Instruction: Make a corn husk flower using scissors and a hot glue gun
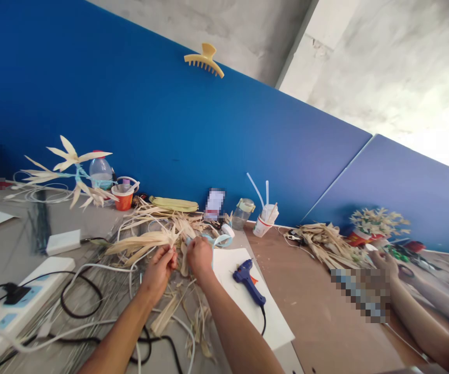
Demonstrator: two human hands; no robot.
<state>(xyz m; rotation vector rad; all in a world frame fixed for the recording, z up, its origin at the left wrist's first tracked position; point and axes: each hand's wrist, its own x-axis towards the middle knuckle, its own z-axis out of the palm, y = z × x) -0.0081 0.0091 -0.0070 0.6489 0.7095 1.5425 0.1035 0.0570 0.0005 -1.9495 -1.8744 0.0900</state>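
My left hand [162, 262] is closed in a pinch, and a pale dried corn husk piece [173, 237] rises in pointed tips from its fingertips. Close beside it, my right hand [200, 255] is curled shut with its back toward me; what its fingers hold is hidden. A heap of dried corn husks [142, 243] lies around and behind both hands. Right of my right hand, a blue glue gun [248, 280] rests on a white sheet of paper [274, 324]. A roll of light blue tape [223, 240] lies just behind the paper.
At left are a white power strip [24, 306], tangled cables and a husk flower stem [78, 171]. A red cup [123, 197], jar [243, 214] and paper cup [263, 226] stand along the blue partition [169, 119]. Another person's hands [385, 265] work at far right.
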